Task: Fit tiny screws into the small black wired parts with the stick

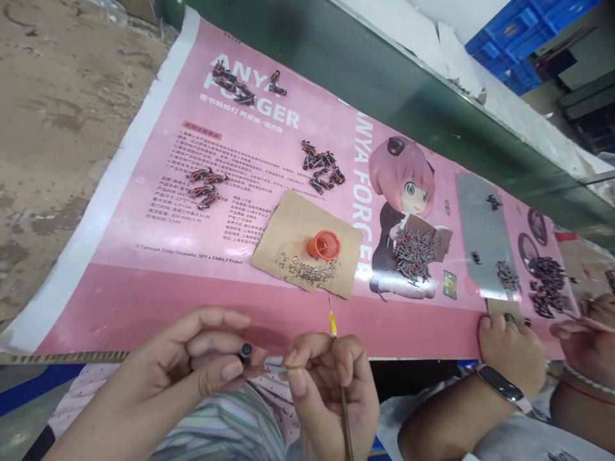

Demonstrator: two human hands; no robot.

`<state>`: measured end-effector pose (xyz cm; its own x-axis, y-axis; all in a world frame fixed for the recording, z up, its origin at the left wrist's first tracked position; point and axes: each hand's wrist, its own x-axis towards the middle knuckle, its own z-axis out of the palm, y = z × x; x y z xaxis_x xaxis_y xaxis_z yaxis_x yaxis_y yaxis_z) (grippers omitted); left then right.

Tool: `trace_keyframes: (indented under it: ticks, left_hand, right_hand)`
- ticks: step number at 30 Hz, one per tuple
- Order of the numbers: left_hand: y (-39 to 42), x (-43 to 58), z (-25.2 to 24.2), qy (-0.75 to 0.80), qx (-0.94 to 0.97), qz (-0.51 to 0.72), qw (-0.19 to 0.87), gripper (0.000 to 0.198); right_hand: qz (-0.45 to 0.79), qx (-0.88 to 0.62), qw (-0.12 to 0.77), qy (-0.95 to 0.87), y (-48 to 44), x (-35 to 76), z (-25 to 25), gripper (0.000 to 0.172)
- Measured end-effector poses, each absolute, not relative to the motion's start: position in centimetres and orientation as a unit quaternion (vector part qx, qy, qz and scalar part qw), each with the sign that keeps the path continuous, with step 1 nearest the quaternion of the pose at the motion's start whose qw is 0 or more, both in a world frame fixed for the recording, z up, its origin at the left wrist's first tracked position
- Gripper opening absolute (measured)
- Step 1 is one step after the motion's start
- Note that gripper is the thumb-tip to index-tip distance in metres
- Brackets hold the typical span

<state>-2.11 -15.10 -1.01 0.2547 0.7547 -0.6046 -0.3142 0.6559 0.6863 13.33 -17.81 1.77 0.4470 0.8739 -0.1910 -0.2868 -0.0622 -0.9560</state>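
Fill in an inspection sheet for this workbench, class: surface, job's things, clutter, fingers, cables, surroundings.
Surface: pink printed poster over a worn bench.
Job's things: small black part pinched in left hand; thin yellow-tipped tool in right hand.
Clutter: orange cap and small metal bits on brown paper; piles of red-and-black parts.
Fingers: both hands closed on their items.
Cables: nothing seen.
Surroundings: another person's hands at right; blue crates behind.

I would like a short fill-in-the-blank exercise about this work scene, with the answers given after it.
1. The left hand pinches a small ___ part.
2. The orange cap sits on a piece of ___.
3. The co-worker's wrist wears a ___.
4. The poster under the parts is mostly ___.

Answers: black; cardboard; watch; pink
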Motion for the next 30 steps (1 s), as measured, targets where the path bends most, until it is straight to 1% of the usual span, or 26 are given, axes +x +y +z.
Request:
trace_keyframes:
  ticks: [3,5,7,8,11,13,15,17,20,22,24,27,30]
  left_hand:
    - [-15.0,-1.2,0.2,0.519,0.183,0.373,0.747,0.033]
    - [-14.7,0.0,1.7,0.548,0.124,0.378,0.736,0.041]
    - [-14.4,0.9,2.7,0.575,0.084,0.377,0.721,0.049]
    - [-14.4,1.1,2.8,0.576,0.087,0.380,0.719,0.049]
    - [-14.7,0.6,1.6,0.521,0.152,0.403,0.736,0.038]
    - [-15.1,0.0,0.4,0.489,0.174,0.417,0.746,0.031]
    - [-15.3,-0.4,-0.3,0.484,0.164,0.426,0.746,0.028]
    - [-15.4,-0.4,-0.4,0.474,0.164,0.432,0.749,0.027]
    - [-15.3,0.0,0.0,0.460,0.200,0.445,0.742,0.023]
    - [-15.4,0.2,0.2,0.473,0.224,0.449,0.724,0.023]
    - [-15.6,0.3,0.3,0.492,0.239,0.444,0.709,0.024]
    - [-16.0,0.5,0.7,0.544,0.212,0.442,0.681,0.031]
    - [-16.1,1.3,1.7,0.579,0.182,0.440,0.662,0.027]
  right_hand:
    - [0.442,-0.559,0.650,-0.263,-18.0,13.0,1.6,0.041]
    - [0.428,-0.552,0.653,-0.294,-17.9,12.9,1.4,0.040]
    - [0.408,-0.549,0.639,-0.352,-17.5,13.0,1.3,0.045]
    - [0.395,-0.550,0.628,-0.383,-17.3,13.2,1.3,0.050]
    - [0.359,-0.552,0.610,-0.442,-16.2,13.7,1.4,0.064]
    - [0.338,-0.552,0.607,-0.461,-15.7,13.8,1.5,0.067]
    - [0.320,-0.551,0.603,-0.479,-15.4,13.7,1.3,0.068]
    - [0.302,-0.549,0.602,-0.495,-15.5,13.2,0.9,0.066]
    - [0.243,-0.548,0.636,-0.486,-15.9,11.9,0.0,0.052]
    - [0.196,-0.558,0.666,-0.455,-16.1,11.1,-0.5,0.045]
    - [0.179,-0.570,0.678,-0.430,-16.3,10.5,-0.7,0.044]
    - [0.180,-0.577,0.679,-0.417,-16.5,9.9,-0.7,0.045]
    - [0.178,-0.582,0.684,-0.402,-16.7,9.7,-0.5,0.046]
